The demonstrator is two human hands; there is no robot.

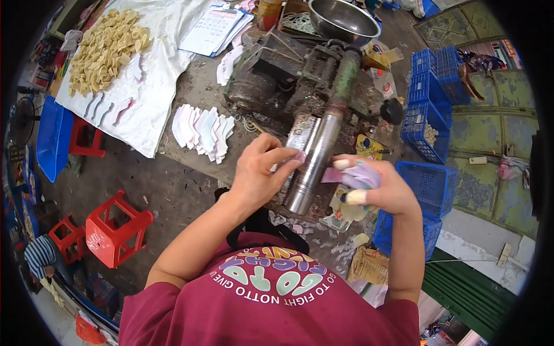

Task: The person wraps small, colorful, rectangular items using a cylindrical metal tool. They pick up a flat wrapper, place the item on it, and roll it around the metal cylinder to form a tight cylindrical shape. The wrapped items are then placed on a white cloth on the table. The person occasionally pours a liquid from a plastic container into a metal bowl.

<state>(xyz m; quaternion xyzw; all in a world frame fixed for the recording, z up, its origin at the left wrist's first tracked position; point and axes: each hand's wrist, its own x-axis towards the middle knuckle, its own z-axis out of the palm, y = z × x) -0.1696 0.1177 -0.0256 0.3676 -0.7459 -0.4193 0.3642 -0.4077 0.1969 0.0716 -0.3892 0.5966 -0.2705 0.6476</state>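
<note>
In front of me a bare steel roller sticks out from a greasy green machine, with a flat metal plate along its left side. My left hand is at the plate and the roller's left side, thumb and forefinger pinched on a small pink piece. To the right of the roller, my right hand is closed round several thin lilac pieces. Pale finger covers sit on its thumb and a finger. A pink end of these pieces points toward the roller.
White curved pieces lie in overlapping rows left of the machine. Further left, a white sheet bears a heap of yellowish pieces. A steel bowl stands at the back. Blue crates are on the right, red stools lower left.
</note>
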